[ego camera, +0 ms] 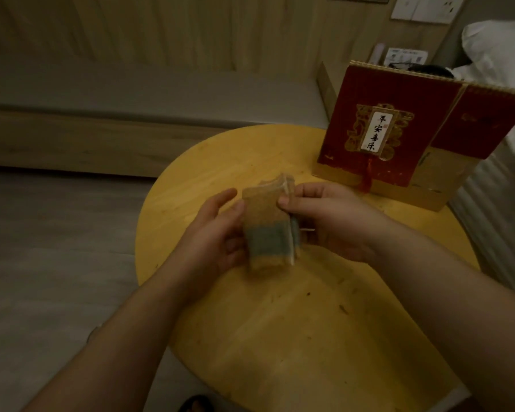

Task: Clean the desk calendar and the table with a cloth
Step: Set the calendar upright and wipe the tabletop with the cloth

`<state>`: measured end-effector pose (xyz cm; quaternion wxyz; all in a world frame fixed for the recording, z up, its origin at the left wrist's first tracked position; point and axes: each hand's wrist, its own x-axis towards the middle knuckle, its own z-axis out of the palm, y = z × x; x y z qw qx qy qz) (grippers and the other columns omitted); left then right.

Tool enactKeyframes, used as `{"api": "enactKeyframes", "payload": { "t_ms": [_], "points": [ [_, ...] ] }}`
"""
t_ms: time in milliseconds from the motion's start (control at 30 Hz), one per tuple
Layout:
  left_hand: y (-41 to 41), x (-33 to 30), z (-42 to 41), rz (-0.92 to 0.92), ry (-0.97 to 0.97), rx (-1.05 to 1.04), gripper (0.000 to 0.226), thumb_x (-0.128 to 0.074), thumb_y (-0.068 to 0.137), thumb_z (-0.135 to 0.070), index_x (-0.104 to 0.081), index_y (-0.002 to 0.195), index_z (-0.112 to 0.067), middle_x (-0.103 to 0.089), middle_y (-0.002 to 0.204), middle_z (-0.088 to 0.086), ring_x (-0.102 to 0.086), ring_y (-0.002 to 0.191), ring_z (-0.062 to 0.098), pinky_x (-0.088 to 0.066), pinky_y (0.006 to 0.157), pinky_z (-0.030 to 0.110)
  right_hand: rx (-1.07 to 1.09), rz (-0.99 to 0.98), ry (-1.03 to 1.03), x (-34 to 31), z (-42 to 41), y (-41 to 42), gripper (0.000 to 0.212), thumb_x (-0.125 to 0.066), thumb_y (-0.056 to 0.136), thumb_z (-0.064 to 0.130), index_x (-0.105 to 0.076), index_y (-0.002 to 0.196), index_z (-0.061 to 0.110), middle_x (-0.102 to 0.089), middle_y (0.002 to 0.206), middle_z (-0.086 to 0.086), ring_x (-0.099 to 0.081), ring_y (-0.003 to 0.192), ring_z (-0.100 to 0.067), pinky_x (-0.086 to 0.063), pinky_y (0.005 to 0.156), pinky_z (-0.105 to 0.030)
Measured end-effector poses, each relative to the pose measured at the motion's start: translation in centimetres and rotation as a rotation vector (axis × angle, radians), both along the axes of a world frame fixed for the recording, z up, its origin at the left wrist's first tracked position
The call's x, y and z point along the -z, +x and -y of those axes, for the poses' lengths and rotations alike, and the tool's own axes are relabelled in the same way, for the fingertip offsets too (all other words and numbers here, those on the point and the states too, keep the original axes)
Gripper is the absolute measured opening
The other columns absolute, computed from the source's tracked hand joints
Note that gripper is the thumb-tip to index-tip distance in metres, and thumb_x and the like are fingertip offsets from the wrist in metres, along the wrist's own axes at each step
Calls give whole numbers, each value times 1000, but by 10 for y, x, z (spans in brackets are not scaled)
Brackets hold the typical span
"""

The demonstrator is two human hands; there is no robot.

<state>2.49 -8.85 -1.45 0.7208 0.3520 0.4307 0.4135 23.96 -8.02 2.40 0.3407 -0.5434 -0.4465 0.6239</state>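
Above the table point(280, 322), left hand point(217, 233) and right hand point(330, 221) pinch a seemingly folded cloth point(268, 227) – palms inward

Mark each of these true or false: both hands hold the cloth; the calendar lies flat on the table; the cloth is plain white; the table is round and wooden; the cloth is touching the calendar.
1. Both hands hold the cloth. True: the left hand and right hand grip the folded cloth.
2. The calendar lies flat. False: the calendar stands upright.
3. The cloth is plain white. False: it is yellowish with a blue-green band.
4. The table is round and wooden. True: see the table.
5. The cloth touches the calendar. False: it is held apart from it.
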Motion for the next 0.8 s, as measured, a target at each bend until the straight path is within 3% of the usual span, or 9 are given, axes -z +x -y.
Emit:
{"api": "enactKeyframes", "payload": {
  "t_ms": [133,200,300,433,533,600,667,700,800],
  "points": [
    [10,-1,-7,-151,288,-55,63,-75,92,-1,-59,139,-40,-81,104,15,-79,98,26,-64,76,33,193,-96,-52,6,-8,-4,24,-77,92,12,-73,113,3,-77,107,-14,-75,98,-25,-61,73,-32],
    [13,-3,-11,-270,318,-46,58,-79,88,3,-68,134,-30,-78,111,11,-78,97,14,-63,79,25,221,-100,16,9,-8,-1,39,-81,85,3,-68,121,9,-78,104,-13,-77,98,-24,-63,77,-35],
    [14,-7,-16,-551,394,-11,56,-87,82,-6,-71,130,-29,-69,114,-8,-72,92,-3,-57,75,11,147,98,207,12,-5,4,62,-81,83,-4,-61,134,27,-76,97,-7,-76,100,-25,-63,91,-42],
    [11,-9,-22,-832,544,-30,24,-81,88,-28,-77,110,-38,-70,106,-11,-65,96,5,-56,84,30,32,484,396,4,-8,-2,25,-74,95,13,-75,112,32,-72,108,4,-67,107,-15,-59,98,-43],
    [1,-8,-34,-763,542,-105,4,-79,89,-29,-81,89,-33,-66,103,-4,-63,95,7,-50,80,28,-19,628,497,-5,-15,-14,11,-70,99,25,-76,108,26,-70,103,10,-65,99,-10,-57,86,-35],
    [-7,-10,-44,-583,431,-151,9,-78,91,-27,-82,86,-32,-77,89,-8,-71,84,4,-54,73,25,-23,654,525,-10,-27,-25,11,-68,99,30,-76,105,25,-70,99,11,-64,93,-8,-55,78,-31],
    [-15,-10,-54,-534,351,-208,10,-80,90,-31,-80,100,-33,-78,83,-20,-74,80,2,-58,68,24,-14,680,498,-9,-45,-37,14,-68,99,33,-76,106,24,-70,96,10,-64,90,-9,-56,75,-30],
    [-19,-8,-58,-540,329,-252,20,-82,89,-35,-77,107,-32,-78,81,-24,-74,79,0,-60,70,26,-9,696,479,-5,-54,-43,16,-69,98,34,-76,107,23,-69,96,9,-64,90,-10,-56,73,-30],
    [-27,1,-69,-743,295,-362,30,-85,84,-42,-75,109,-28,-76,81,-9,-72,80,4,-59,75,32,6,729,410,15,-76,-60,9,-73,96,34,-71,99,26,-62,89,12,-62,86,-10,-44,59,-23]
  ]
}}
